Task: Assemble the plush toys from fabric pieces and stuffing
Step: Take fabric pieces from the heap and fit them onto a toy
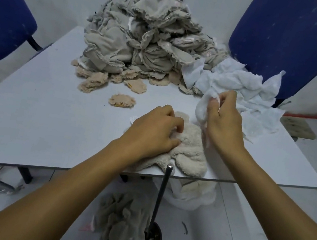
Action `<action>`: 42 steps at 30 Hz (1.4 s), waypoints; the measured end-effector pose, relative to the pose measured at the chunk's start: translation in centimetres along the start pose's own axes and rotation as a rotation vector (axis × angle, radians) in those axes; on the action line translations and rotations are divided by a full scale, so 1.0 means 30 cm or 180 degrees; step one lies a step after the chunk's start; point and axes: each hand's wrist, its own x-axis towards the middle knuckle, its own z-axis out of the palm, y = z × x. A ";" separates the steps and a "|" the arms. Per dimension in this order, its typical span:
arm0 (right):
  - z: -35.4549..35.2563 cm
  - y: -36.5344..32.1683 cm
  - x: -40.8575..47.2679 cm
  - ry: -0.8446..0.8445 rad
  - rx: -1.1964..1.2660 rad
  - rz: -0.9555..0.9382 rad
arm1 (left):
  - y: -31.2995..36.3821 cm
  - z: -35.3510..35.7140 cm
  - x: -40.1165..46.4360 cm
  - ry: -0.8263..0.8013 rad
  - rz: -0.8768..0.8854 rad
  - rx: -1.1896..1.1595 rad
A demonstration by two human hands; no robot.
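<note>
1. At the bench's [38, 120] near edge lies the cream fleecy plush toy skin [189, 150], partly overhanging; the left hand [151, 134] rests on it, fingers curled into the fabric, pinning it.
2. Just beyond, the right hand [223, 122] pinches a wad of white fluffy stuffing [202, 108] in curled fingers.
3. The step in hand looks like stuffing; next, the wad needs pushing into the skin's opening, which is hidden.
4. Toward the far right edge sits the white stuffing heap [243, 81]; at the far corner, a pile of grey-beige fabric pieces [142, 33].
</note>
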 end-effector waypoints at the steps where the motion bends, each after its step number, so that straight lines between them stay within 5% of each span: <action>1: 0.001 -0.013 -0.007 0.0017 0.0259 0.0157 | 0.002 0.007 -0.002 0.0086 0.0061 -0.0024; 4: -0.007 -0.036 -0.015 -0.0130 0.0764 0.0292 | 0.008 0.010 -0.006 0.0341 -0.0002 -0.0376; 8: -0.014 -0.051 -0.036 -0.0048 -0.0269 -0.0848 | 0.016 0.005 -0.011 0.0450 -0.0224 -0.0243; 11: 0.027 -0.057 -0.099 -0.0136 -0.0031 -0.0780 | 0.011 0.009 -0.006 0.0419 -0.0406 -0.0109; 17: 0.086 -0.029 -0.200 -0.0219 -0.0144 -0.1122 | -0.038 -0.038 0.006 0.0192 -0.1341 -0.1869; 22: 0.098 -0.024 -0.217 -0.0383 -0.0413 -0.1270 | -0.056 -0.041 -0.006 0.0341 -0.1585 -0.2838; 29: 0.085 -0.030 -0.214 -0.1009 -0.0366 -0.1291 | -0.075 -0.027 -0.039 0.0817 -0.1401 -0.2733; 37: 0.086 -0.026 -0.211 -0.1067 -0.0572 -0.1880 | -0.088 -0.046 -0.058 0.0808 -0.0937 -0.2375; 42: 0.060 -0.022 -0.202 -0.1173 0.0204 -0.1292 | -0.111 -0.050 -0.057 0.0831 -0.1220 -0.2498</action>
